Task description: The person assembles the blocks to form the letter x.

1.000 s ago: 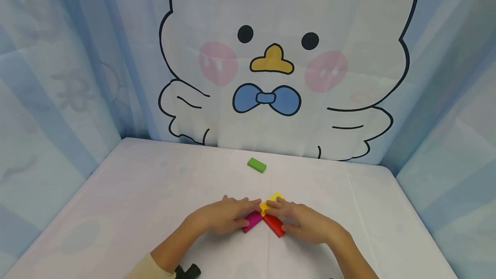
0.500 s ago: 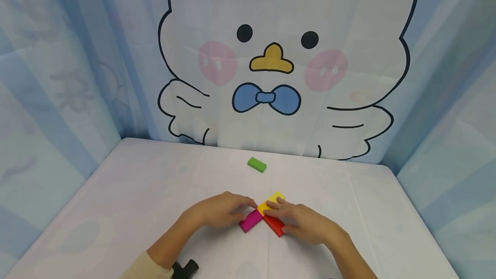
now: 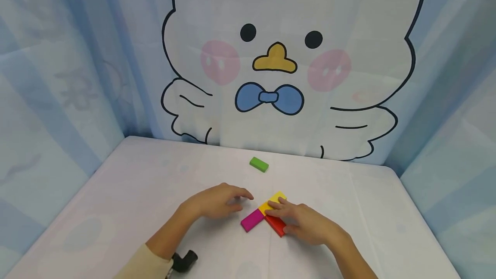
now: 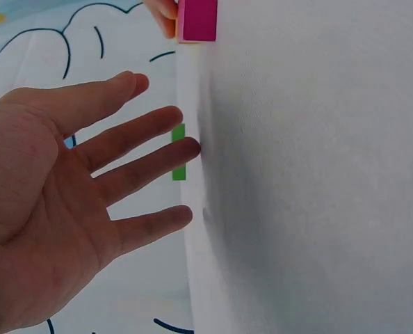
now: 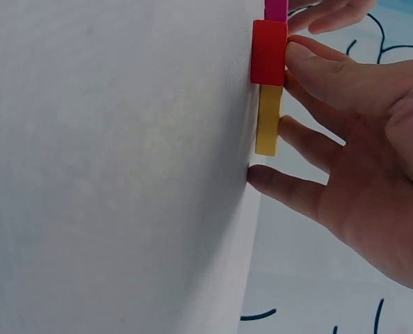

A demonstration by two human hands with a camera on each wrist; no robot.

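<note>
Three blocks lie touching on the table: a yellow block (image 3: 267, 206), a magenta block (image 3: 252, 220) and a red block (image 3: 274, 226). My right hand (image 3: 306, 223) rests on the yellow and red ones with its fingers spread. In the right wrist view its thumb touches the red block (image 5: 269, 52), and a fingertip touches the yellow block (image 5: 268, 120). To the left of the group, my left hand (image 3: 217, 201) hovers apart from them. The left wrist view shows that hand (image 4: 74, 174) with spread fingers and a bare palm.
A green block (image 3: 258, 164) lies alone towards the back of the white table (image 3: 162, 175). A black angled object (image 3: 185, 261) is beside the left forearm. Behind the table hangs a curtain (image 3: 279, 132) with a cartoon bird; more curtain hangs at both sides.
My left hand has lifted off the magenta block and moved left and away, uncovering it. The right hand stays on the yellow and red blocks.
</note>
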